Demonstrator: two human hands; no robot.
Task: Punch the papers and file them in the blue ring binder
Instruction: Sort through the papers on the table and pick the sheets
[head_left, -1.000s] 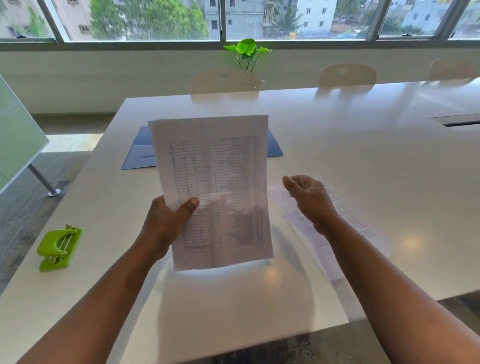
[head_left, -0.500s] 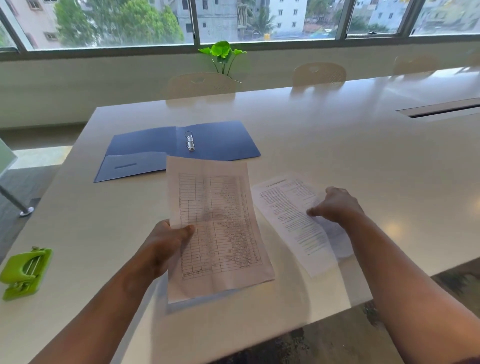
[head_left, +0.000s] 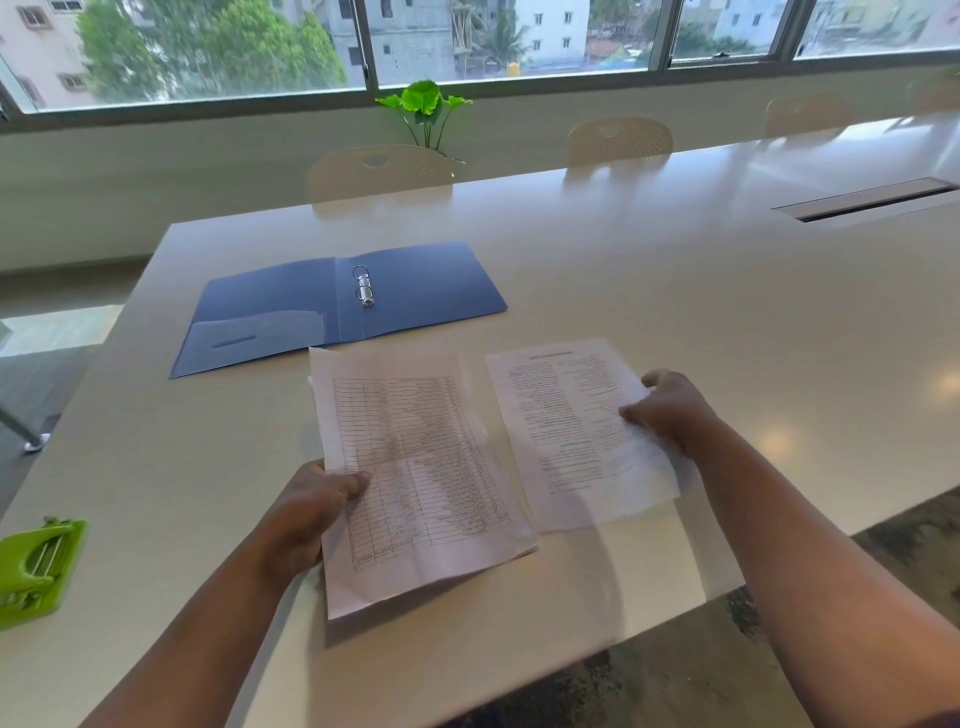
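My left hand (head_left: 306, 512) grips the left edge of a small stack of sheets with a printed table (head_left: 415, 467), held low over the white table (head_left: 675, 312). Fingertips of my right hand (head_left: 670, 410) rest on a text sheet (head_left: 566, 431) lying flat to the right of the stack; whether they pinch its edge I cannot tell. The blue ring binder (head_left: 415, 296) lies open beyond the papers, its metal rings (head_left: 363, 286) in the middle. A green hole punch (head_left: 36, 569) sits at the table's left front edge.
Cream chairs (head_left: 379, 169) stand along the far side, with a green plant (head_left: 426, 106) behind them under the windows. A cable slot (head_left: 867, 200) is set into the table at the right. The table's front edge runs just below the papers.
My left hand has lowered the table sheets from upright to nearly flat over the table. My right hand moved onto the text sheet and shifted it to lie beside the stack.
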